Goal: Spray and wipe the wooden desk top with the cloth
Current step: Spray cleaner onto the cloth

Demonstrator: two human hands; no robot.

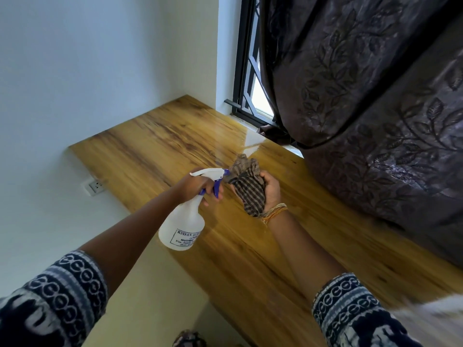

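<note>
Left hand [194,187] wrapped round the neck of the translucent white plastic spray bottle [182,227] with blue-and-white trigger head, fingers on the trigger; right hand [271,190] curled round the bunched brown-and-grey striped cloth [250,189], palm up; both held above the glossy wooden desk top [175,136], nozzle aimed at the cloth, just beside it; can't tell if nozzle and cloth touch. Bottle tilted, base towards the camera; liquid level inside not readable through the plastic; printed label partly legible, the rest too small and curved away. Cloth's lower end hangs past the wrist, over the yellow thread bracelets [274,211]. Desk runs into the white wall corner; far right edge covered by the dark leaf-patterned curtain [375,108]; curtain also hides most of the black-framed window [246,71]. White wall socket [95,186] below the desk's left edge. Navy-and-white patterned sleeves [62,291] cut off by the frame bottom; small dark patterned object at bottom edge, unidentifiable.
</note>
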